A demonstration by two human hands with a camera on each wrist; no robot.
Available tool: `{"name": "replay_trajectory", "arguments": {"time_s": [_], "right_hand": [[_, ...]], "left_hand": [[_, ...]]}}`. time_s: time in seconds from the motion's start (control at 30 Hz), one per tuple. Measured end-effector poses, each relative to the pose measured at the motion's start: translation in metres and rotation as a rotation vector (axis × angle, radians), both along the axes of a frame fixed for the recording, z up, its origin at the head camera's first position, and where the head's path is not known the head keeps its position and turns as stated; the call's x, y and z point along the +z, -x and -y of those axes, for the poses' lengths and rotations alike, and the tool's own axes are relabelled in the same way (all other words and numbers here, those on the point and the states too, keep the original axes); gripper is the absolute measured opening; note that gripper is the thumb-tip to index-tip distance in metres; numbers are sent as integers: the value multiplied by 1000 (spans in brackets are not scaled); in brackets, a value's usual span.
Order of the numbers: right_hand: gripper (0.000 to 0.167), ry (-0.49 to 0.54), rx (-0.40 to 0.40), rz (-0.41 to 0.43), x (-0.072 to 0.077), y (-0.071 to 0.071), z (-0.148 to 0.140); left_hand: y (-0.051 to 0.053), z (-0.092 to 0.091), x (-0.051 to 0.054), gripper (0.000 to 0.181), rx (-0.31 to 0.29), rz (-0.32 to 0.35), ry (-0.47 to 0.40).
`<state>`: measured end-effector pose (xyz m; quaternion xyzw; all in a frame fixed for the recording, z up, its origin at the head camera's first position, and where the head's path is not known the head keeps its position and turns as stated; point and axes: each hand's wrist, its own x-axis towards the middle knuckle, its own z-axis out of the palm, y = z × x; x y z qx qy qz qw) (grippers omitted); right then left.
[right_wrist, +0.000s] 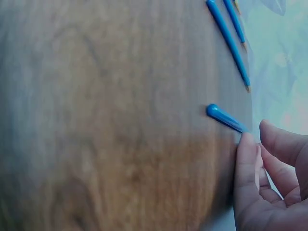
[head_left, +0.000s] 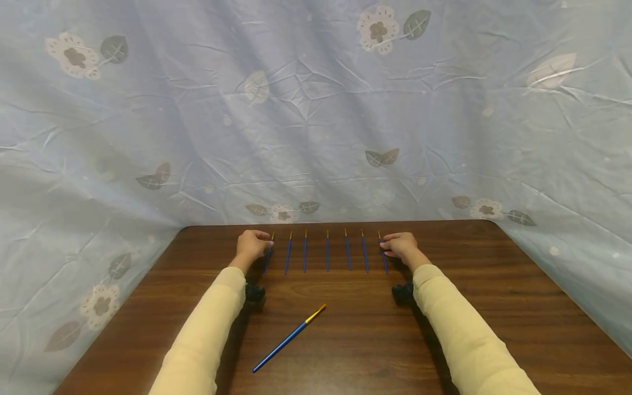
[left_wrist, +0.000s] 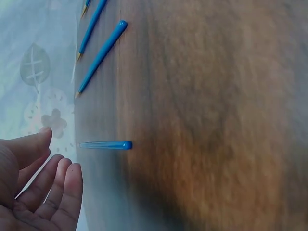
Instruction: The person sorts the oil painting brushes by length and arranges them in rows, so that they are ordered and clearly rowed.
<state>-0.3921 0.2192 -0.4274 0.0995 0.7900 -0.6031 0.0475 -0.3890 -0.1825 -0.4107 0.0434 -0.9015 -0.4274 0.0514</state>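
Several thin paintbrushes with blue handles lie in a spaced row near the table's far edge, bristles pointing away; one in the middle (head_left: 328,255) lies nearly straight. My left hand (head_left: 253,245) is at the leftmost paintbrush (head_left: 267,262). In the left wrist view its thumb and fingers stand apart, beside that brush's far end. My right hand (head_left: 401,245) is at the rightmost paintbrush (head_left: 385,264). A fingertip of it covers the brush's far end in the right wrist view, with the thumb a little apart; whether it touches is unclear. A larger blue paintbrush (head_left: 288,337) lies diagonally between the forearms.
The brown wooden table (head_left: 494,307) has rounded far corners. Behind it and at both sides hangs a pale floral curtain (head_left: 316,137), close to the far edge. Dark wrist devices, one on the left (head_left: 254,292) and one on the right (head_left: 402,293), sit below the sleeves' cuffs.
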Motion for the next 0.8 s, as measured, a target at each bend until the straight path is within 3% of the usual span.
{"name": "replay_trajectory", "arguments": {"time_s": [0.53, 0.8], "right_hand": [[49, 10, 160, 8, 32, -8, -14], [54, -58, 243, 7, 48, -22, -31]], "left_hand": [[-22, -3, 12, 37, -116, -10, -57], [-42, -3, 18, 35, -172, -15, -86]]}}
